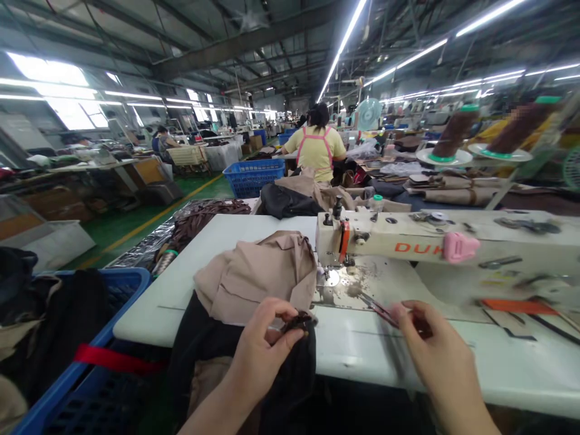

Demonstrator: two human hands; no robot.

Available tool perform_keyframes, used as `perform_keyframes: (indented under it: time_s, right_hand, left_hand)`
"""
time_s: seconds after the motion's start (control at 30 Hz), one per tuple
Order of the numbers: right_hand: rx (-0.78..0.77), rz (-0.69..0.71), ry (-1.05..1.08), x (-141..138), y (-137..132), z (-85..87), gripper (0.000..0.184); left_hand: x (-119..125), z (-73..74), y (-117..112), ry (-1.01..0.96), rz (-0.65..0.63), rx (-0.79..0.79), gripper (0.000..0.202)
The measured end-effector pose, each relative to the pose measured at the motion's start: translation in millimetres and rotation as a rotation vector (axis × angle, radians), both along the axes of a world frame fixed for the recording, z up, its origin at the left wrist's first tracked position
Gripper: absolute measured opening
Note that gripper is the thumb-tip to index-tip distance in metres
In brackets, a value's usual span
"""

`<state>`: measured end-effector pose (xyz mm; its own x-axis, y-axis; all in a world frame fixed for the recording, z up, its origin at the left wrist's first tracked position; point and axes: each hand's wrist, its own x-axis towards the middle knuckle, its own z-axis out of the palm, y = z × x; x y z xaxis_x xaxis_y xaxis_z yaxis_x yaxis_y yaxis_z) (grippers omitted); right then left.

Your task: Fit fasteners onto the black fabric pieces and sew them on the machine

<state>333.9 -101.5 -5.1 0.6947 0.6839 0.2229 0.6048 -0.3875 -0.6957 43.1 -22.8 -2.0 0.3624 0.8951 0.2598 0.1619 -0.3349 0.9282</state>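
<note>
1. At the far left a blue crate (136,279) holds dark cloth and stands below the edge of the white table (362,350).
2. A beige garment (258,272) lies bunched on the table, just left of the needle; dark cloth joined to it hangs over the near edge.
3. The left hand (260,356) is closed in a pinch, thumb and forefinger nipping a small fold of the dark fabric (296,320) at the table's edge and lifting it slightly.
4. The pinched fold lies to the right of the left fingertips, its long axis running roughly left to right, toward the other hand.
5. The snips (378,309) point leftward at that fold, near it but apart, with bare table between.
6. The right hand (435,356) is closed around the snips' handles. The blades are too blurred to tell whether they are parted.
7. Behind both hands stands the sewing machine (408,238), and farther back a co-worker (317,148) sits facing away.
</note>
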Motion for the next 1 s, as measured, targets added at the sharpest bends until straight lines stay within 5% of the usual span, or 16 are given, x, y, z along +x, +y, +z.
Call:
perform_keyframes:
  time_s: [0.23,0.43,0.7,1.0]
  right_hand:
    - [-0.231,-0.13,-0.004,55,-7,-25.1,0.041]
    - [0.025,-0.142,-0.283,45,-5,-27.5,0.045]
    - [0.354,0.705,-0.122,-47,11,20.2,0.017]
    - [0.303,0.959,-0.15,-79,30,48.6,0.021]
  left_hand:
    - [2,3.2,0,0.006,0.035,-0.143,0.026]
    - [2,-0.6,0,0.036,0.026,-0.166,0.029]
    - [5,4.2,0,0.015,0.039,-0.1,0.027]
    - [0,4.5,-3,-0.006,0.015,-0.098,0.029]
